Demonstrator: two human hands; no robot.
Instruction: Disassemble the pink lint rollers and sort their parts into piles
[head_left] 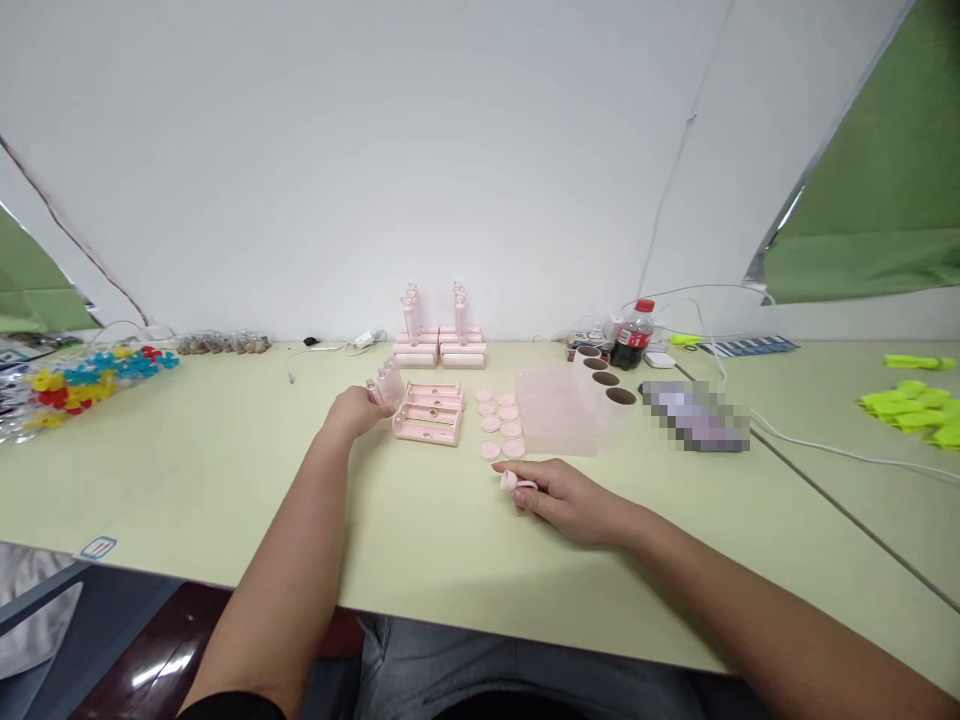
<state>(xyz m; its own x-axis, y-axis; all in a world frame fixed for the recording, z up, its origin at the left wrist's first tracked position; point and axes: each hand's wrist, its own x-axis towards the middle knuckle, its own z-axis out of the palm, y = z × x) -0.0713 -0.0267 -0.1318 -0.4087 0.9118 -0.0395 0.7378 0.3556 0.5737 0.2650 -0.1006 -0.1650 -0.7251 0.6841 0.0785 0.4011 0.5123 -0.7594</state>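
Note:
My left hand is at a small group of clear, pinkish tubes, its fingers closed around one at the near edge; the fingertips are partly hidden. Just right of it lie pink plastic frames with holes in them. Above the table, my right hand pinches a small pale-pink cap with a ring-shaped loop. Beyond that hand, flat round pink discs lie in two columns, beside a stack of translucent pink sheets.
Against the wall stand pink assembled holders with upright tubes. To the right are cardboard-coloured roll ends, a cola bottle, a blurred phone-like object and white cables. Colourful plastic pieces lie far left, yellow-green pieces far right.

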